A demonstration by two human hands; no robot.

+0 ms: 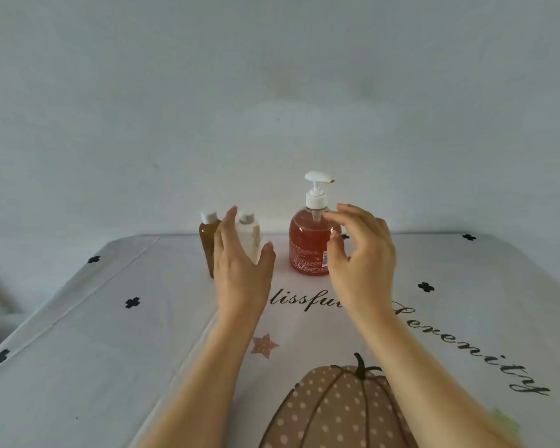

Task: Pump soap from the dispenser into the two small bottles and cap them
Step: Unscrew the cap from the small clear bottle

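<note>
At the far edge of the tabletop (78, 350), the right hand (362, 253), spread and empty, nears the soap dispenser (307, 244), probably to steady it. The left hand (240, 263), also spread, reaches toward the white bottle (251, 237) beside the brown bottle (207, 244), both capped.

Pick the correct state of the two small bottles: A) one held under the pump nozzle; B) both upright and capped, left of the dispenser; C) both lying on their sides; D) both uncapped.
B: the brown bottle and the white bottle stand upright with caps on, left of the dispenser.
</note>
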